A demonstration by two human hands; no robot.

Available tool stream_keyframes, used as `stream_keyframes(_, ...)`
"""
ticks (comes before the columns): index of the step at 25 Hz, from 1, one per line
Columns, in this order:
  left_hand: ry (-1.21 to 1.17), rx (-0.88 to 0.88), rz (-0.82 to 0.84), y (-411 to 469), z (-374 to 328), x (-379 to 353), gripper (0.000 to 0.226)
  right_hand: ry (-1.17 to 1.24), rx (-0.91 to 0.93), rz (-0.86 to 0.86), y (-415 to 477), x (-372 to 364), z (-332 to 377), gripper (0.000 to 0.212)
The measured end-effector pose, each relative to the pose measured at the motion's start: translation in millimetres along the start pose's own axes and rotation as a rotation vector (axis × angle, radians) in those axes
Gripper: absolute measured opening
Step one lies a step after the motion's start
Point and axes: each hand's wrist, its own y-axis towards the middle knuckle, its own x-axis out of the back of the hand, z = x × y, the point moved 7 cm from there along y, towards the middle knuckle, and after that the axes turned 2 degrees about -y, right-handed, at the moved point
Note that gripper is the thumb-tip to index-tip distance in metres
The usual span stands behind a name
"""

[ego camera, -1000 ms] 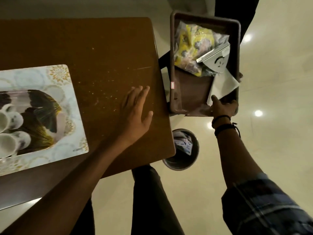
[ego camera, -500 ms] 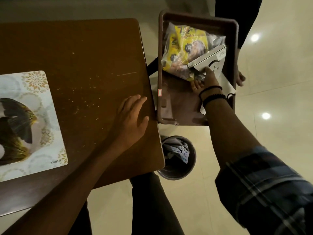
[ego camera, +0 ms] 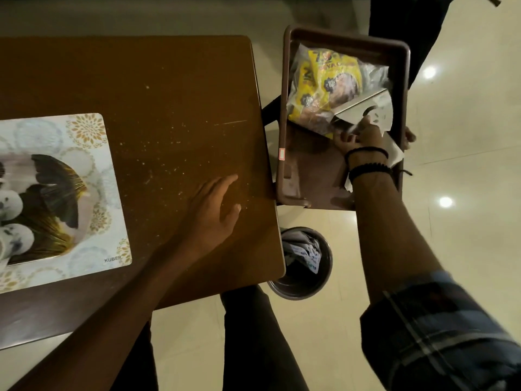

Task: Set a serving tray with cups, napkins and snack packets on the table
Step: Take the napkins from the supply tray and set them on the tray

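A patterned serving tray [ego camera: 84, 136] with a feather print lies on the brown table [ego camera: 141, 80] at the left, with white cups [ego camera: 11, 201] on its left edge. Just off the table's right side is a brown plastic tray [ego camera: 283, 108]. It holds yellow snack packets [ego camera: 324, 88] in clear wrap, a metal napkin holder [ego camera: 376, 107] and white napkins [ego camera: 394, 153]. My right hand [ego camera: 358, 136] reaches into this tray, its fingers closed on the holder's lower corner. My left hand [ego camera: 211, 210] rests flat on the table near its right edge, fingers apart.
Another person stands behind the brown tray, one hand [ego camera: 411, 136] on its right rim. A round metal bin [ego camera: 301, 263] with crumpled paper stands on the floor by the table's near right corner. My legs are below the table edge.
My right hand went from the brown tray's near rim into the tray and closed on the napkin holder. My left hand stayed flat on the table.
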Motion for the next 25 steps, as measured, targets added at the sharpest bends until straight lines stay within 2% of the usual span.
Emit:
stream_keyframes(2, -0.035, -0.008, 0.003, -5.8, 5.2, 6.9, 0.057, 0.012, 0.046, 0.057, -29.3, 5.3, -15.2, 0.011)
stream_keyframes(5, -0.166, 0.03, -0.035, -14.2, 21.4, 26.9, 0.055, -0.082, 0.074, 0.188, -79.3, 15.0, -59.6, 0.027)
stream_keyframes(7, -0.309, 0.093, -0.06, -21.7, 36.3, 43.1, 0.059, -0.152, 0.043, 0.284, -112.5, 19.9, -97.9, 0.045)
stream_keyframes(9, -0.429, 0.147, -0.103, -28.3, 49.7, 58.9, 0.061, -0.223, 0.005, 0.383, -140.9, 18.7, -133.1, 0.052)
stream_keyframes(13, -0.587, 0.274, -0.22, -45.5, 90.5, 100.2, 0.058, -0.577, -0.057, 0.689, -191.4, -14.0, -199.6, 0.069)
stream_keyframes(15, -0.599, 0.236, -0.272, -51.9, 105.8, 120.8, 0.037, -0.763, -0.021, 0.83, -210.7, -36.8, -221.0, 0.057)
stream_keyframes(17, -0.604, 0.217, -0.325, -59.3, 123.7, 141.0, 0.015, -0.953, 0.104, 0.902, -227.7, -65.7, -237.4, 0.042)
stream_keyframes(18, -0.626, 0.238, -0.35, -64.8, 136.6, 152.1, 0.012, -1.079, 0.209, 0.926, -237.0, -84.2, -246.6, 0.039)
stream_keyframes(21, -0.687, 0.292, -0.48, -82.8, 175.5, 190.1, 0.018, -1.393, 0.558, 0.954, -263.3, -138.5, -275.1, 0.039)
stream_keyframes(23, -0.573, 0.306, -0.623, -98.5, 197.2, 226.0, 0.027, -1.442, 0.642, 0.973, -280.6, -171.3, -299.6, 0.041)
stream_keyframes(25, -0.314, 0.303, -0.813, -117.7, 212.3, 263.1, 0.034, -1.468, 0.679, 0.999, -295.8, -199.4, -326.9, 0.045)
